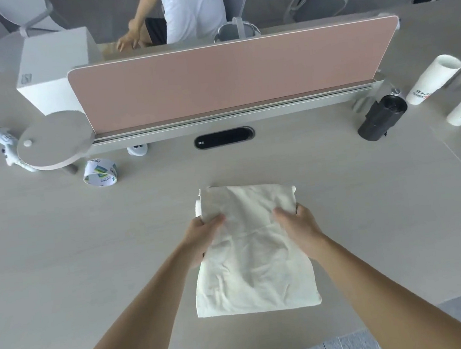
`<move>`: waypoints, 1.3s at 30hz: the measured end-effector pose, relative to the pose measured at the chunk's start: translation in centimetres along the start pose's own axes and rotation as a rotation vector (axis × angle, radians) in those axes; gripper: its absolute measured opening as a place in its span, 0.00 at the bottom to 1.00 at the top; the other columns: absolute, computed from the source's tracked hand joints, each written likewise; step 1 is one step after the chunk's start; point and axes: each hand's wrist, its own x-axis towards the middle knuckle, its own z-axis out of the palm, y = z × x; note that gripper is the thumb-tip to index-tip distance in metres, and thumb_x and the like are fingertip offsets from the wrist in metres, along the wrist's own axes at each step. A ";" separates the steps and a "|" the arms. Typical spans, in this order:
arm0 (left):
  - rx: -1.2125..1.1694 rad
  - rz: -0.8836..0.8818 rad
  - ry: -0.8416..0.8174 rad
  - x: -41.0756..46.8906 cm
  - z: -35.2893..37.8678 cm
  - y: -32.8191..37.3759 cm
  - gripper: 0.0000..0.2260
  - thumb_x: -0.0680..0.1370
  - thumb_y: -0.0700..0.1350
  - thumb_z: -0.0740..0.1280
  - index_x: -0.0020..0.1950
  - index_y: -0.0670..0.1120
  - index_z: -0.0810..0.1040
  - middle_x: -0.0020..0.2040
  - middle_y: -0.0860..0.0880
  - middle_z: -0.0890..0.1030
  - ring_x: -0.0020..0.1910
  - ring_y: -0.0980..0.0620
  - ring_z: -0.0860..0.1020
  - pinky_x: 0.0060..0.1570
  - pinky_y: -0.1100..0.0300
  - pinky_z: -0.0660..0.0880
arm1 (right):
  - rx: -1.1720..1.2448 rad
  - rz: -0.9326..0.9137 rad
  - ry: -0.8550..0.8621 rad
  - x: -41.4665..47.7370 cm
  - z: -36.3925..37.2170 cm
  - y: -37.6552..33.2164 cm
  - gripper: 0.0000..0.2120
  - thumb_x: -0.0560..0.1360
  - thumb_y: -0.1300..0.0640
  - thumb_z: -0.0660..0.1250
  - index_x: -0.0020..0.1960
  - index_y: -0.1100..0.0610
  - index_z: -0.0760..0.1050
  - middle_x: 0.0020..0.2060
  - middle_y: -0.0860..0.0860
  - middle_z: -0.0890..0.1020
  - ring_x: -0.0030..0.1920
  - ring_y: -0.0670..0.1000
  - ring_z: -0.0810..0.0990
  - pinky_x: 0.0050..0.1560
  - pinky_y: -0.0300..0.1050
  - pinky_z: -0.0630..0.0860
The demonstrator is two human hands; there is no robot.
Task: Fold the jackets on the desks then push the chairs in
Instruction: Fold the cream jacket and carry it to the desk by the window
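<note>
the cream jacket point(253, 257) lies in a long strip on the worktop point(90, 260) in front of me. my left hand point(204, 235) and right hand point(297, 224) each pinch a side. i should lift both sides evenly and match the edges.

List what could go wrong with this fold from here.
1. The left hand and right hand grip the jacket only at its side edges, so the middle may sag and crease if lifted.
2. Its near hem lies close to the front edge of the desk and might slip off.
3. A layer pokes out at the far left corner, so the fold may end uneven.
</note>
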 end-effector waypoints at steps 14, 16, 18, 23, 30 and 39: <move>1.104 0.457 0.502 1.8 2.3 -1.7 0.22 0.80 0.49 0.60 0.74 0.48 0.64 0.72 0.44 0.66 0.71 0.40 0.63 0.69 0.47 0.63 | -1.008 -0.690 0.254 0.9 3.1 2.3 0.28 0.73 0.57 0.63 0.73 0.57 0.68 0.72 0.58 0.70 0.72 0.63 0.68 0.68 0.59 0.63; 1.250 0.571 0.296 2.3 3.6 -1.9 0.26 0.82 0.53 0.54 0.79 0.47 0.58 0.80 0.47 0.57 0.79 0.43 0.51 0.77 0.49 0.50 | -1.108 -0.723 0.121 1.7 4.1 3.4 0.27 0.79 0.50 0.55 0.76 0.56 0.65 0.76 0.57 0.66 0.76 0.62 0.62 0.73 0.60 0.56; 1.390 0.472 0.161 3.5 4.3 -2.3 0.34 0.78 0.63 0.40 0.82 0.49 0.47 0.82 0.51 0.44 0.80 0.48 0.39 0.78 0.50 0.38 | -1.179 -0.588 0.029 2.9 4.1 4.5 0.30 0.81 0.44 0.50 0.78 0.56 0.62 0.78 0.57 0.62 0.79 0.61 0.57 0.75 0.60 0.51; 1.498 0.459 0.141 5.8 4.5 -5.2 0.36 0.78 0.68 0.37 0.82 0.50 0.45 0.82 0.48 0.44 0.79 0.50 0.35 0.77 0.48 0.34 | -1.251 -0.506 0.017 4.8 4.2 7.4 0.34 0.80 0.36 0.46 0.81 0.54 0.54 0.81 0.54 0.54 0.80 0.60 0.47 0.76 0.68 0.48; 1.511 0.530 0.214 8.6 4.5 -6.3 0.36 0.80 0.67 0.43 0.79 0.45 0.60 0.80 0.46 0.57 0.80 0.43 0.52 0.75 0.41 0.52 | -1.207 -0.508 -0.033 6.9 4.8 6.9 0.34 0.79 0.37 0.51 0.80 0.52 0.56 0.80 0.54 0.56 0.80 0.60 0.50 0.73 0.70 0.50; 1.407 0.448 0.331 11.1 4.0 2.1 0.38 0.76 0.67 0.41 0.82 0.48 0.53 0.82 0.46 0.51 0.81 0.43 0.44 0.77 0.45 0.39 | -1.259 -0.646 -0.085 14.3 5.6 -0.8 0.30 0.82 0.40 0.46 0.81 0.51 0.52 0.81 0.56 0.52 0.80 0.61 0.48 0.76 0.63 0.43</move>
